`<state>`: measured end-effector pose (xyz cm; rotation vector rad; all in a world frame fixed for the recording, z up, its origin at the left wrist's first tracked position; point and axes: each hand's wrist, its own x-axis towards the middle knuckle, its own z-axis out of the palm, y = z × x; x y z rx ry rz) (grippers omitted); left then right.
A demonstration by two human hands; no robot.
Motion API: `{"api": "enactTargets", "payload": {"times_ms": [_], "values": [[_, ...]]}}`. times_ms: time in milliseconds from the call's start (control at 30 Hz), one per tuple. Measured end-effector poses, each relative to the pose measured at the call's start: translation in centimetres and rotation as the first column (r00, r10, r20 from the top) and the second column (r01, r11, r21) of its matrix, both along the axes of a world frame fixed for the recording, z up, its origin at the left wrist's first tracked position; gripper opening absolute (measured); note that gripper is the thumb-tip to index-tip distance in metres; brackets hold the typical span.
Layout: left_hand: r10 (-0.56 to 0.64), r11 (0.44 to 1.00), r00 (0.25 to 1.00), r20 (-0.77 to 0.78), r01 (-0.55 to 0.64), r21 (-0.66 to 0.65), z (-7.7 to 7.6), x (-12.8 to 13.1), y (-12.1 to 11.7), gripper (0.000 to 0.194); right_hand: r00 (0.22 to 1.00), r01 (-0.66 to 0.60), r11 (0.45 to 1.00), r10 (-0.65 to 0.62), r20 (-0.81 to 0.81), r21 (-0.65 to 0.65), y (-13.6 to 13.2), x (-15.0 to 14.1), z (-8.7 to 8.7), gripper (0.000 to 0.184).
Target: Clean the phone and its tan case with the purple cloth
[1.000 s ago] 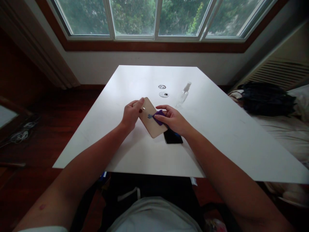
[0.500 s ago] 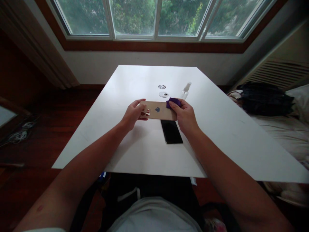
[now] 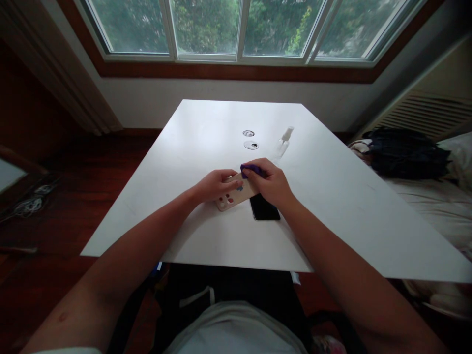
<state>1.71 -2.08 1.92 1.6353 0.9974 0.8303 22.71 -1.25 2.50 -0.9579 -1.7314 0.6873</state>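
At the middle of the white table (image 3: 332, 221), above its surface, is the tan phone case (image 3: 241, 196), tilted, with round openings at its lower left end. The left hand (image 3: 218, 187) grips it, thumb across the face; the fingers behind are partly hidden. The case is probably light, thin and somewhat stiff, with slight flex at the walls; a smooth face may slip under a damp fingertip. Recommended hold: opposite long edges, away from the openings, where the rim is likely weakest. Whether it contains a phone cannot be told.

The black phone (image 3: 266, 211) lies flat on the table, partly covered from view by the right hand (image 3: 272, 182) and the case. Expect a denser, rigid body with a fragile glassy face; take it by the side edges.

The spray bottle (image 3: 283, 146) stands beyond the right hand. It is likely light and easily tipped; grasp the body below the nozzle.

The purple cloth (image 3: 250, 171) is bunched in the closed fingers of the right hand, at the case's upper edge. It should be soft and limp; pinch it in folds.

Smallest, two round items (image 3: 251, 145) lie farther back, apart; their material is unclear.
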Motion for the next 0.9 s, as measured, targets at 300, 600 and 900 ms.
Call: {"api": "enactTargets", "payload": {"times_ms": [300,600,900], "values": [[0.069,0.977,0.967,0.246,-0.015,-0.213,-0.7,1.1,-0.1,0.031,0.971,0.220,0.960,-0.232,0.051,0.173,1.0,0.4,-0.8,0.014],[0.324,0.925,0.876,0.356,-0.214,-0.314,-0.1,1.2,0.2,0.030,0.970,0.232,0.956,-0.240,0.028,0.180,0.7,0.4,-0.7,0.018],[0.411,0.883,0.855,0.316,-0.287,-0.372,0.4,1.1,0.2,0.042,0.992,-0.101,0.980,0.087,0.088,0.172,-1.1,-0.6,0.3,0.026]]}}
